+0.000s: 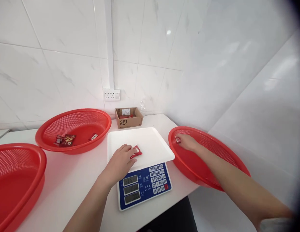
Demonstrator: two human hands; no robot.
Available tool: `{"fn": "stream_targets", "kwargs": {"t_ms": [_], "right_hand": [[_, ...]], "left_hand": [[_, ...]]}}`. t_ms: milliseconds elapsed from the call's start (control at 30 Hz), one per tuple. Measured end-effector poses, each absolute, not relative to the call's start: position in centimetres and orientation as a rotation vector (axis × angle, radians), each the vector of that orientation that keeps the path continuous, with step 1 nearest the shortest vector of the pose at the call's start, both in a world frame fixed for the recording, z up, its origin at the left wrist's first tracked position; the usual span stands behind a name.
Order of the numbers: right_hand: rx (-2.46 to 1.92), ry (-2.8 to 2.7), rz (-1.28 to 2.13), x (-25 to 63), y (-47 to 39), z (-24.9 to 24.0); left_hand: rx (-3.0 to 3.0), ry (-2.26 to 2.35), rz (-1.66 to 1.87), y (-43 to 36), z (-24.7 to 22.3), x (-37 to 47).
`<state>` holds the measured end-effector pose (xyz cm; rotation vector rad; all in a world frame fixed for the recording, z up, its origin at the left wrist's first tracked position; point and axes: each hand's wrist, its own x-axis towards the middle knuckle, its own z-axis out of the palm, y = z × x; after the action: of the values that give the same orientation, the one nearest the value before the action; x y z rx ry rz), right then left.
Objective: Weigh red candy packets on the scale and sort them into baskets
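On the white tray (155, 141) of a digital scale lies a red and white packet (137, 151). My left hand (123, 161) rests over the packet's left side, its fingers closed round that edge. Over at the right, my right hand (185, 141) reaches inside a red basket (203, 133), fingers pinched on a small red packet (177, 140) near the basket's left wall. The scale's blue panel (145, 185) faces me, with its displays lit faintly.
A red basket (74, 112) at the back left holds several small packets (68, 140). Another red basket (38, 161) stands at the near left. Behind the scale is a cardboard box (129, 122) with red packets, close to the tiled wall.
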<state>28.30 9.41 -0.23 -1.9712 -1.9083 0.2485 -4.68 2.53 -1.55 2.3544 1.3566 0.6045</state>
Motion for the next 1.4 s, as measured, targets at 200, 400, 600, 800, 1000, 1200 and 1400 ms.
{"fn": "stream_targets", "kwargs": {"t_ms": [200,400,600,800,1000,1200,1400], "right_hand": [[-1.718,-2.123,0.367,23.6,7.2,2.3],[-1.407,-2.278,0.650,17.1,5.6,1.4],[-1.420,-2.136,0.703,16.1,6.1,1.1],[-1.522,-1.941,0.723,16.3,6.1,1.6],[-1.453,-1.784,0.840,15.7,7.4,0.6],[-1.438,-1.774,0.810,15.1,7.3,0.3],[-1.630,-1.899,0.653,15.3,6.6,0.6]], "left_hand": [[2.287,1.421,0.614,2.3,-1.2,-4.3],[2.248,1.448,0.625,1.9,-0.8,-4.1],[2.278,1.500,0.612,1.9,-0.8,-4.3],[2.293,1.536,0.620,1.9,-0.3,-4.6],[2.268,1.568,0.764,1.8,0.1,-5.0],[2.239,1.558,0.819,1.8,0.4,-5.3],[2.230,1.573,0.881,1.8,0.6,-5.7]]}}
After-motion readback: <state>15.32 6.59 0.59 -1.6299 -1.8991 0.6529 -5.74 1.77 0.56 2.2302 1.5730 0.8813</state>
